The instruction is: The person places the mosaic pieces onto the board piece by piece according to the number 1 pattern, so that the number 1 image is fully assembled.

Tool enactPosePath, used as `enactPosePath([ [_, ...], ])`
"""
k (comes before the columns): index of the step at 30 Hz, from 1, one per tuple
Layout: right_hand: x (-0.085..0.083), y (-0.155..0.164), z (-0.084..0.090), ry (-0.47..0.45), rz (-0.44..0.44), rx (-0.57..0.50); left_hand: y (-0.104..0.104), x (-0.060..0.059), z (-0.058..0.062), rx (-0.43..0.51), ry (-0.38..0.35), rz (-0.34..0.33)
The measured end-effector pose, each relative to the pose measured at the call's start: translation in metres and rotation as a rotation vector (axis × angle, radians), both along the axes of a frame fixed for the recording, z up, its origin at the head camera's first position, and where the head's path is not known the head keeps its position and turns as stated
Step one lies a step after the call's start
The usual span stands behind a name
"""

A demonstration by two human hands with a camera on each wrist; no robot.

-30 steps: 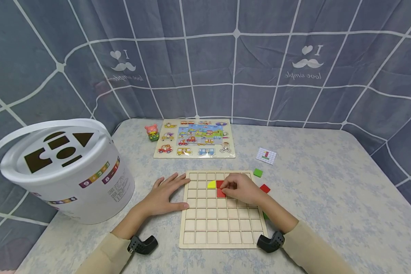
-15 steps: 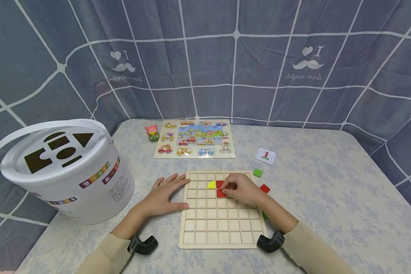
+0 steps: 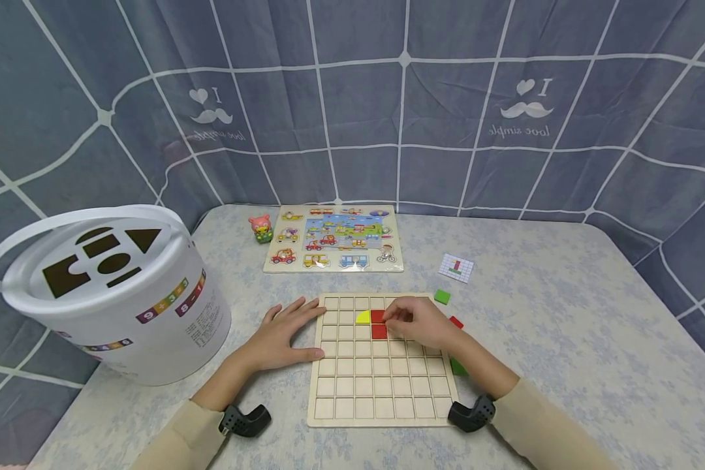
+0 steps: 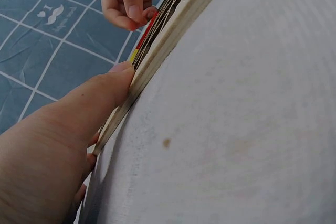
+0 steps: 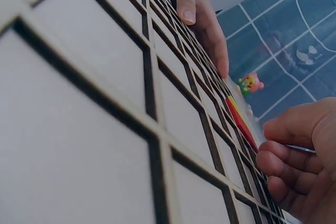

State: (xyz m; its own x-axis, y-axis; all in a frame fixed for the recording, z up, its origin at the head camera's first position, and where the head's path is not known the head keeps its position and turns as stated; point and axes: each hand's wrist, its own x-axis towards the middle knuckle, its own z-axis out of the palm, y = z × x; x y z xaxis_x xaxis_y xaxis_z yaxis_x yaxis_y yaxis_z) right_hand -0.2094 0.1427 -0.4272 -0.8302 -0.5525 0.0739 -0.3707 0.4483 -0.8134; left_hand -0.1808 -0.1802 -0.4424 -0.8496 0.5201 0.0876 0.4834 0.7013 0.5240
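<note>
The person is wearing cream long sleeves on both arms, with a black camera mount strapped at each wrist; both hands are bare.

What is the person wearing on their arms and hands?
Both arms are in plain beige long sleeves. A small black camera unit sits at each wrist, by the left hand and the right hand. The hands are bare: no gloves, rings or watch visible.

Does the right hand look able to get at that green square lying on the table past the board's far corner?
Probably yes. The right hand rests on the board, and the green square lies uncovered on the table just beyond it, nothing between them.
</note>
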Motion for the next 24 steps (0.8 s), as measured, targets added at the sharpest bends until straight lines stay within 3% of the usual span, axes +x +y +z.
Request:
enactPosePath([
  [7, 0.004, 0.005, 0.010, 0.002, -0.030, 0.011, 0.000, 0.000, 0.000, 0.000, 0.002, -0.001],
  [9, 0.000, 0.009, 0.003, 0.011, -0.026, 0.005, -0.001, -0.001, 0.000, 0.000, 0.003, -0.002],
  [24, 0.003, 0.040, 0.002, 0.043, -0.119, 0.000, 0.000, 0.001, 0.001, 0.009, 0.000, -0.006],
])
